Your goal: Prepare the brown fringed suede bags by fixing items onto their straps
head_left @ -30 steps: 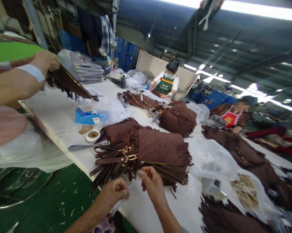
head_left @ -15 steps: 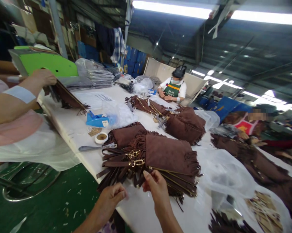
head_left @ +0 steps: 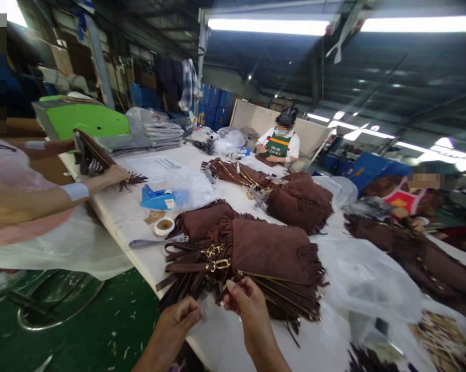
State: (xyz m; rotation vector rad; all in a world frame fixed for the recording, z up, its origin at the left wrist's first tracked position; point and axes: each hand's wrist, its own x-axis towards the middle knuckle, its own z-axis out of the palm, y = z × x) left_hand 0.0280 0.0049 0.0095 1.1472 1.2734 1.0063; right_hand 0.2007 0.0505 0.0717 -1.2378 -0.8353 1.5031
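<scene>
A stack of brown fringed pouches [head_left: 272, 248] lies in front of me, with gold zips along the near edges. Brown wrist straps with gold clasps [head_left: 219, 264] fan out from its left side. My right hand [head_left: 250, 310] is closed in a pinch at the stack's near edge, by the straps; what its fingertips hold is too small to make out. Just left of it, my left hand [head_left: 176, 323] is also pinched, thumb against forefinger. A faint clear film shows at its fingertips, too blurred to name.
A blue tape dispenser [head_left: 157, 197], a white tape roll [head_left: 164, 226] and a paper tag [head_left: 154, 216] lie beyond the stack. More brown bags [head_left: 298, 201] and clear plastic bags [head_left: 368, 279] cover the table. Co-workers sit left, right and across; the left one handles a fringed pouch [head_left: 95, 150].
My right fingertips have closed in slightly by the straps; my left hand stays pinched. The left co-worker now has a hand lower on the fringed pouch. My view has shifted a little.
</scene>
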